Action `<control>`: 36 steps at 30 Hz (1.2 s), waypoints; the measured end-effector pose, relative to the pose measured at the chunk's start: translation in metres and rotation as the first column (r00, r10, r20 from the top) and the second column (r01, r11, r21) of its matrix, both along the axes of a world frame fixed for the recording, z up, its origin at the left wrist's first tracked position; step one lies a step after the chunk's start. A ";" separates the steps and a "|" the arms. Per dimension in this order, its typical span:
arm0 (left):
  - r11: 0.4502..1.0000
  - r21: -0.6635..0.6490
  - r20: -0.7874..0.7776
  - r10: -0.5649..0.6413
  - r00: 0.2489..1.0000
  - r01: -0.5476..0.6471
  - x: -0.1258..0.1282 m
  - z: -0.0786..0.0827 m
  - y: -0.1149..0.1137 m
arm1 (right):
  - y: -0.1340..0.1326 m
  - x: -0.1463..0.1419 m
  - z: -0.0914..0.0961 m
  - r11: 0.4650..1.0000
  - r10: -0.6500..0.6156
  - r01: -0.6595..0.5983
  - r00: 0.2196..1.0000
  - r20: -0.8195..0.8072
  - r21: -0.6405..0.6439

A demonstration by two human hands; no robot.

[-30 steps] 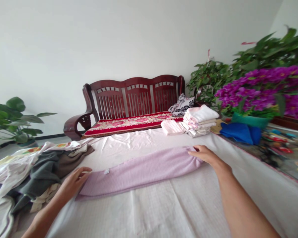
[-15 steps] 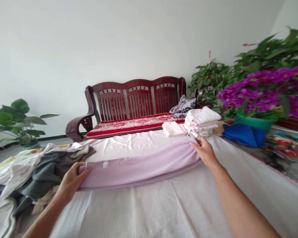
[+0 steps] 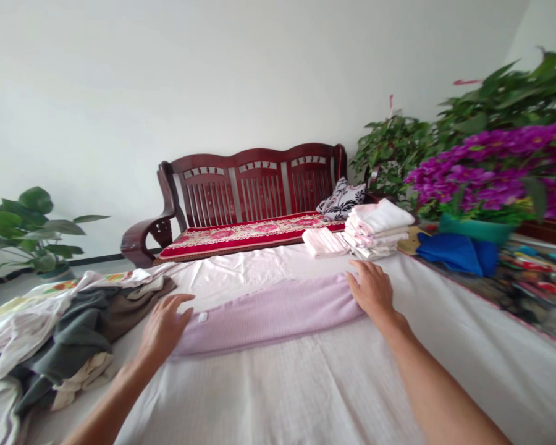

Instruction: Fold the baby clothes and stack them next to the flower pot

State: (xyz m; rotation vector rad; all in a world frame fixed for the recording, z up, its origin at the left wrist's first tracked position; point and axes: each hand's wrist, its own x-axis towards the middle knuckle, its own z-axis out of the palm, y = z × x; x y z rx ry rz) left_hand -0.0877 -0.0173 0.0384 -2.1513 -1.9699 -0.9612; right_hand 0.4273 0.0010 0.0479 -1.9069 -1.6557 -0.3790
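Note:
A lilac ribbed garment (image 3: 273, 315), folded into a long strip with a small white label near its left end, lies on the white cloth (image 3: 296, 389). My left hand (image 3: 164, 327) is at the strip's left end, fingers apart and holding nothing. At the right end is my right hand (image 3: 372, 290), its fingers spread by the fabric's edge. Whether the fingertips still touch the fabric I cannot tell. Beyond the strip sit a folded pale pink striped piece (image 3: 324, 242) and a stack of folded clothes (image 3: 377, 225).
Loose clothes (image 3: 81, 321) lie heaped at the left. Behind the cloth stands a dark red wooden bench (image 3: 259, 185) with a patterned cushion (image 3: 343, 199). On the right are a blue cloth (image 3: 458, 252), purple flowers (image 3: 495, 167) and assorted small items (image 3: 532, 272).
Both hands have let go of the lilac garment, which has come down flat on the white cloth. My left hand has shifted right, and the fingers of both hands have opened.

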 end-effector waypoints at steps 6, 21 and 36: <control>0.961 -0.091 0.103 -0.252 0.962 0.261 0.098 0.014 0.037 | 0.000 -0.018 -0.019 0.978 -0.041 0.064 0.992 0.118 -0.199; 0.791 -0.281 -0.230 -0.606 0.762 0.544 0.242 -0.017 0.050 | 0.004 -0.015 -0.031 0.949 -0.071 0.107 0.989 0.129 -0.298; 0.874 -0.327 -0.291 -0.454 0.842 0.358 0.193 -0.017 0.040 | -0.002 0.001 -0.018 0.960 -0.086 0.114 0.989 0.121 -0.255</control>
